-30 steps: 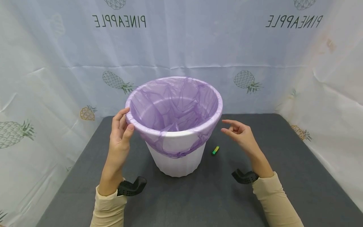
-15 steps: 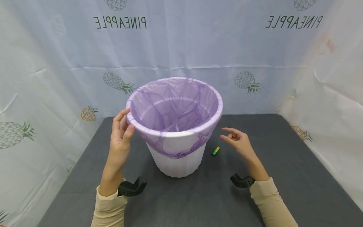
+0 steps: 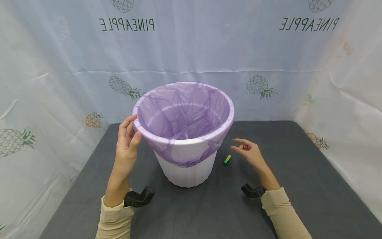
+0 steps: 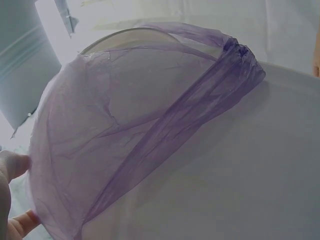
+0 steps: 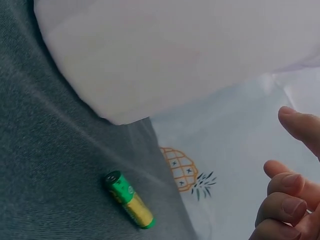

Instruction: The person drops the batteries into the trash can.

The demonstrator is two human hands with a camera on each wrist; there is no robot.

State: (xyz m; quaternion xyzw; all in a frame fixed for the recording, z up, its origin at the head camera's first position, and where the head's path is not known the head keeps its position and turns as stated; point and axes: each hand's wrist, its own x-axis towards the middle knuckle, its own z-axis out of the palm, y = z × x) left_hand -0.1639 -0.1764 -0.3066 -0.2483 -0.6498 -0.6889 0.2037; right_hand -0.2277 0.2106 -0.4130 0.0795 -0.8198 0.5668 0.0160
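A white plastic bin [image 3: 186, 171] stands upright on the grey table, lined with a purple bag [image 3: 185, 113] folded over its rim. My left hand [image 3: 131, 128] pinches the left side of the rim, thumb under it and fingers on its outer edge. In the left wrist view the bag [image 4: 125, 150] fills the frame, with my fingertips [image 4: 11, 165] at its left edge. My right hand [image 3: 238, 146] hovers empty to the right of the bin, index finger extended and the other fingers [image 5: 285, 205] loosely curled. A small green and yellow battery [image 3: 226, 159] [image 5: 129, 199] lies just left of that hand.
The grey table [image 3: 298, 172] is walled on three sides by a pale cloth backdrop [image 3: 209, 49] printed with pineapples. Black wrist mounts sit on both beige sleeves.
My right hand has come down and slightly left, closer to the table and the battery. My left hand and the bin have stayed put.
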